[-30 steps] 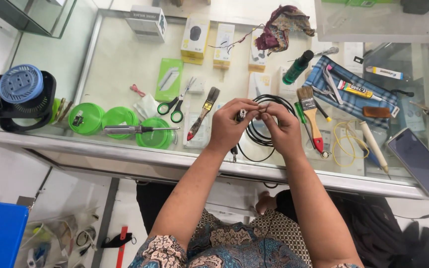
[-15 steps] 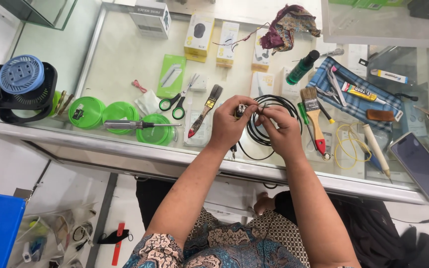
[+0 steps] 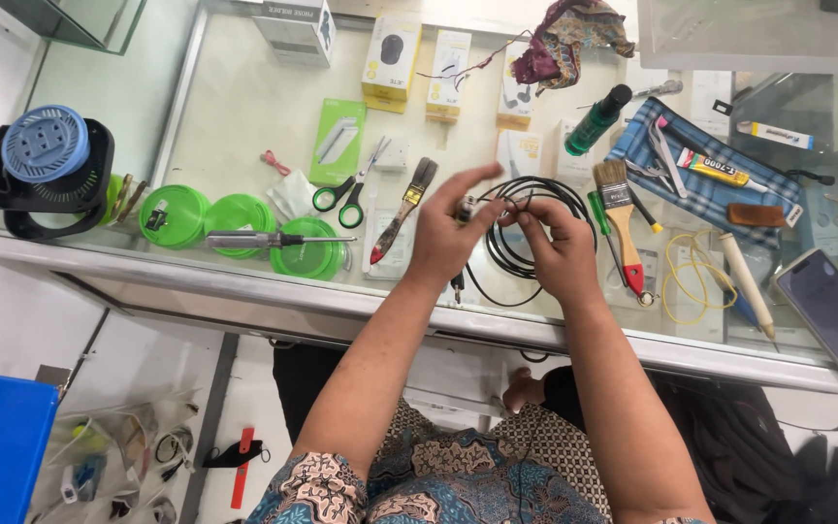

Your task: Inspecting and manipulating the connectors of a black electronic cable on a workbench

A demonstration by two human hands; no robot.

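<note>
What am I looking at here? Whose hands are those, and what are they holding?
The camera sits on a person's head and looks down, so you see that person's own two arms. They work over a glass counter. The left hand and the right hand together hold a coiled black cable; the left fingers pinch its small plug. Around them lie tools: scissors with green handles, a screwdriver across green lids, two paintbrushes, a phone on the right, and a blue fan on the left. Small boxes lie at the back.
</note>
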